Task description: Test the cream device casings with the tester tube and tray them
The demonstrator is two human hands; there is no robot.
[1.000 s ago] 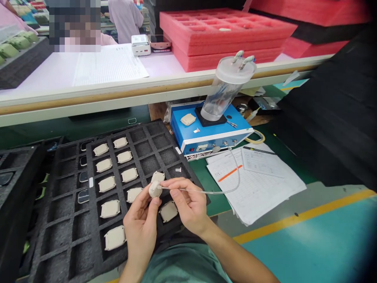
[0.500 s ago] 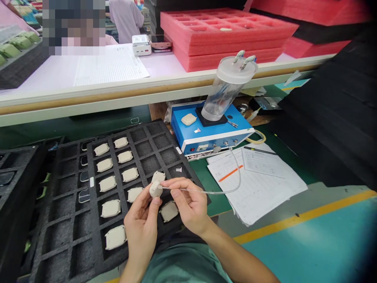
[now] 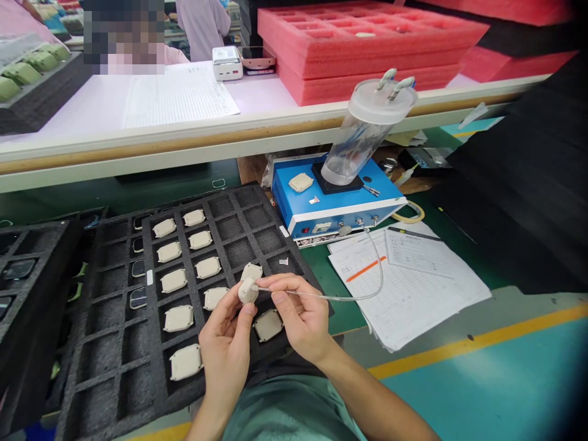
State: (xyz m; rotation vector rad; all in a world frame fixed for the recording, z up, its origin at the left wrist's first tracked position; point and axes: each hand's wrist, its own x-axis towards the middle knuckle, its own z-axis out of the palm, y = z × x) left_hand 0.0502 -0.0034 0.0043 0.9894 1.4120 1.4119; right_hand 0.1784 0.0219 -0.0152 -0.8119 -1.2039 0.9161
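My left hand (image 3: 229, 343) grips a small cream-coloured case (image 3: 248, 290) between thumb and fingers, tilted above the black foam tray (image 3: 158, 392). My right hand (image 3: 301, 312) pinches a clear thin tube (image 3: 342, 298), whose tip meets the side of the case. The tube curves back to the front of a blue machine (image 3: 340, 209). Cream cases lie in the tray's compartments, several in two columns on the left, with one (image 3: 269, 325) just under my hands. On top of the machine stand a clear cylinder (image 3: 351, 147) and another cream case (image 3: 301, 182).
Papers (image 3: 427, 294) with an orange strip and a pen lie right of the machine. A white shelf edge (image 3: 184, 147) crosses behind, carrying red foam trays (image 3: 367, 55) and a white device (image 3: 227, 64). A person in pink sits beyond it. Dark foam trays stand at the left.
The whole view has shifted slightly, so things appear a little further right. Both hands keep their hold on the case and the tube, with no clear change between them.
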